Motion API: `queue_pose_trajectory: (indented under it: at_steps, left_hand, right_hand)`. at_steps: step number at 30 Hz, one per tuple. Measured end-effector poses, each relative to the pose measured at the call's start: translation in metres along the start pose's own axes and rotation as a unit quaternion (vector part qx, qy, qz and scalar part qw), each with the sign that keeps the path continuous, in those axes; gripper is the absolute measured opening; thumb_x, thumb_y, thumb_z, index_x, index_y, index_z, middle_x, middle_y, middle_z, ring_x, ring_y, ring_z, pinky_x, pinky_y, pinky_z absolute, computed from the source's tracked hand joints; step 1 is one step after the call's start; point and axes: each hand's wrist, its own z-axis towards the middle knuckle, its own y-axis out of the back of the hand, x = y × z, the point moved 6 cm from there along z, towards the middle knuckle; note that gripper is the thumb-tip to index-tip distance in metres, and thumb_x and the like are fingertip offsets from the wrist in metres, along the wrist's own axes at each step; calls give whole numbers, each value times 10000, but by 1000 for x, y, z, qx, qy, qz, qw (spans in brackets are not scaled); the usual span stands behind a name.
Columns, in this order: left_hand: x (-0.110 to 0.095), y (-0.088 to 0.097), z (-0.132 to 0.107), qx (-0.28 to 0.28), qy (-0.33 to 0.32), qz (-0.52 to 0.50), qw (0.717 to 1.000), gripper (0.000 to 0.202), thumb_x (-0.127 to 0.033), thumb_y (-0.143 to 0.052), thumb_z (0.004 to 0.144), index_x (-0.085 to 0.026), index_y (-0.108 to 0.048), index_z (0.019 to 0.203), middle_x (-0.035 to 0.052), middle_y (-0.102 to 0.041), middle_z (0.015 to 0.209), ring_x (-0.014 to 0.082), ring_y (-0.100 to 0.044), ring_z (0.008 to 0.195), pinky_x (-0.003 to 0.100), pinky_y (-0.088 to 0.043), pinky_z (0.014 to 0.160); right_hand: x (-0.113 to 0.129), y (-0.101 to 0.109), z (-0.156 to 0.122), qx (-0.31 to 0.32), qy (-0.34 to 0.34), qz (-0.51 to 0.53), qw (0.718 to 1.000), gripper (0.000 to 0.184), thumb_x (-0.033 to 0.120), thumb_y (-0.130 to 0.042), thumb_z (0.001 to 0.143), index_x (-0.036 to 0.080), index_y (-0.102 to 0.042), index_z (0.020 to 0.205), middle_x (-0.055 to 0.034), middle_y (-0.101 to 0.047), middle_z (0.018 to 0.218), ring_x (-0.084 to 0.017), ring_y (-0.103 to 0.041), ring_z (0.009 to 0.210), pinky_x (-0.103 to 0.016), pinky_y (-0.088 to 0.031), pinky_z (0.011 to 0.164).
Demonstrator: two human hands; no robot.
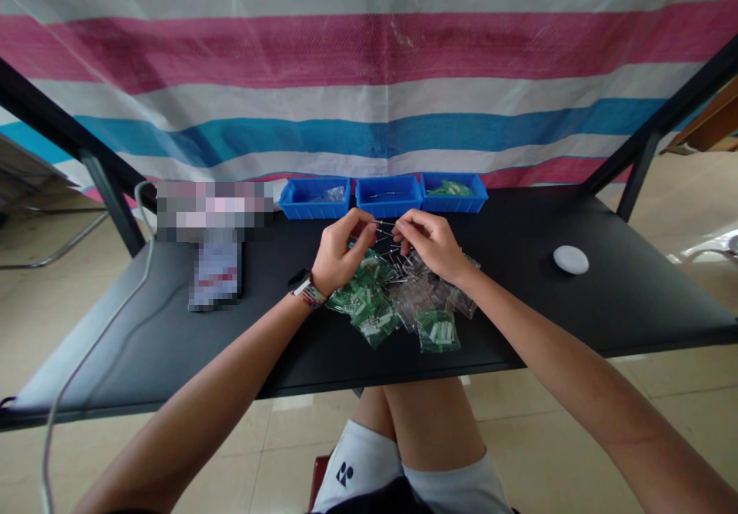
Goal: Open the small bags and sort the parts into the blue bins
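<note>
Thin metal pins (387,194) lie in the middle blue bin (389,209).

On the left wrist (320,277) there is one black band (298,277) and one multicoloured bracelet (311,293). The shorts (363,452) are white, with a small black logo (344,473). The forearms (553,337) are without sleeves.

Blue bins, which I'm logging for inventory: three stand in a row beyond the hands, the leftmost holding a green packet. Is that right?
Not quite: the head view shows the green packet in the rightmost bin. Three blue bins do stand in a row beyond the left hand and right hand.
</note>
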Motion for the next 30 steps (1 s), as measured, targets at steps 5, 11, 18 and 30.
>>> queue_pose_trajectory:
  at_steps: [5,11,18,30]
  left_hand:
    - [-2,0,1,1,2,16,1000,201,-373,-582,1078,-206,-641,982,15,-702,804,161,-661,721,291,-522,707]
    - [-10,1,4,13,-30,63,997,351,-367,-554,1098,-199,-635,800,33,-674,779,169,-622,726,311,-475,712]
    - [-7,-1,3,25,-22,69,997,406,-386,-527,1115,-199,-625,768,19,-659,730,156,-601,673,304,-449,684]
    - [2,-2,2,36,9,60,998,468,-461,-446,1147,-202,-648,814,34,-691,764,171,-637,706,313,-467,713]
  right_hand:
    - [-1,0,0,7,-7,13,1000,472,658,-683,1000,205,-693,868,-24,-725,811,-137,-660,591,-289,-529,580]
    - [-4,1,1,-9,-14,39,999,324,537,-741,975,219,-727,1036,-9,-725,852,-129,-660,610,-281,-535,579]
    - [-7,4,3,-30,-49,90,994,242,414,-817,865,214,-742,978,-17,-749,898,-127,-664,617,-284,-546,591]
    - [-10,-1,2,22,-111,220,969,216,418,-747,862,202,-741,883,-21,-757,829,-133,-670,626,-273,-564,612]
